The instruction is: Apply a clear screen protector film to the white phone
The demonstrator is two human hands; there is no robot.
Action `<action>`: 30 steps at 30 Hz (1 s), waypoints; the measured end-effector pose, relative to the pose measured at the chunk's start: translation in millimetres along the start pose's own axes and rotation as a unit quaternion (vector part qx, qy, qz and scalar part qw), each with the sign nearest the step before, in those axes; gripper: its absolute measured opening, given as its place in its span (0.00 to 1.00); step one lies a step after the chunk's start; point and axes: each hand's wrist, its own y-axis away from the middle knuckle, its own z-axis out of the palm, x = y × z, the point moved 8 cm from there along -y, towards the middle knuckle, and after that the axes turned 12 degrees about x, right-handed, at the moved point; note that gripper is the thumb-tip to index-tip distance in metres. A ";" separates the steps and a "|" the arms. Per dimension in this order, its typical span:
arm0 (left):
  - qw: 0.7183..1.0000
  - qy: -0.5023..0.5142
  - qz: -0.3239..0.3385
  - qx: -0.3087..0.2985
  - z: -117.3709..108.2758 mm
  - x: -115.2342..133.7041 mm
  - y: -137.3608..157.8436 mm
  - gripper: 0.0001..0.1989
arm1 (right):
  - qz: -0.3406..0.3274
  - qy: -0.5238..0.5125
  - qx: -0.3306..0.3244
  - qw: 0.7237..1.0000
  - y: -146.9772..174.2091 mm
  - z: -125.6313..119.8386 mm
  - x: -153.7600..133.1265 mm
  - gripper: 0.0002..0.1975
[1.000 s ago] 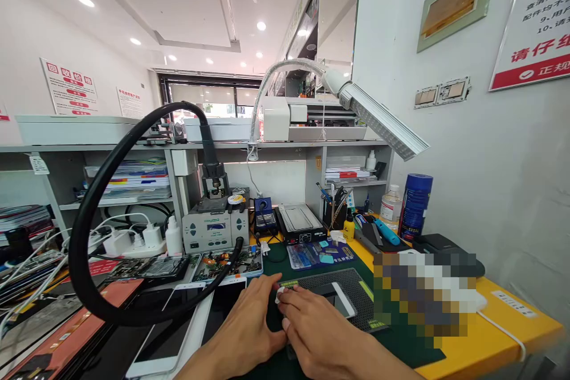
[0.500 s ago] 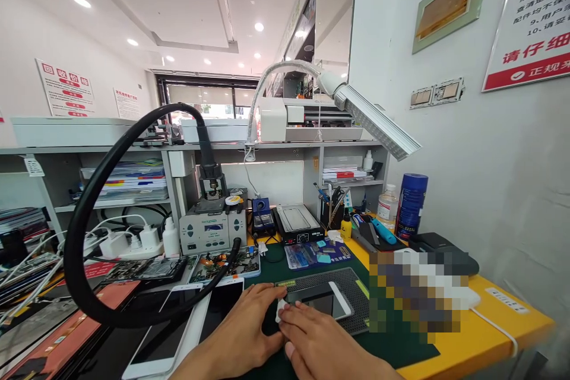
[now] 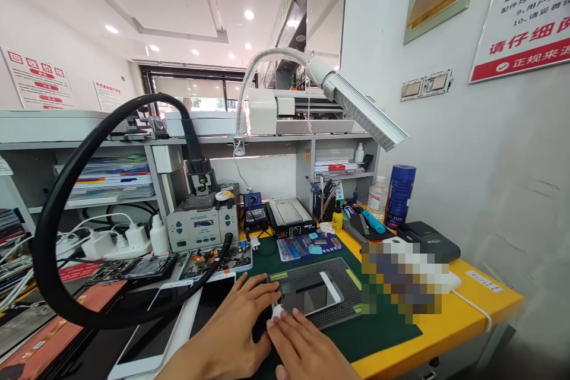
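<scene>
A white-framed phone with a dark screen lies at a slant on a dark perforated mat. My left hand curves round the phone's near left end, fingers along its upper edge and thumb lower down. A small white tissue or cloth sits between my two hands at that end. My right hand presses on it with outstretched fingers held together over the screen; its thumb is mostly below the frame. The hands cover the near part of the phone.
White phones lie left of my left arm. A thick black hose loops from a grey hot-air station. Behind the mat are a tray of small parts, a black heating plate and a blue can.
The camera view has turned a little to the right and down. My right hand has slid slightly toward me and shows more outstretched fingers. The left hand stays by the phone's end.
</scene>
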 end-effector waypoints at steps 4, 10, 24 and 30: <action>0.999 -0.023 0.020 -0.015 2.3 4.7 -0.1 0.34 | 0.011 0.042 0.045 0.998 7.7 10.8 -1.9 0.25; 0.998 -0.037 0.038 -0.020 6.7 2.3 0.5 0.36 | 0.023 0.080 0.081 0.993 14.8 -2.8 2.4 0.23; 0.990 -0.098 0.091 0.038 10.8 -4.2 -6.3 0.25 | 0.072 0.125 0.048 0.988 49.2 -62.0 42.2 0.24; 0.985 -0.122 0.103 0.059 6.8 -0.4 -6.8 0.24 | 0.121 0.133 -0.004 0.984 52.7 -84.5 57.0 0.23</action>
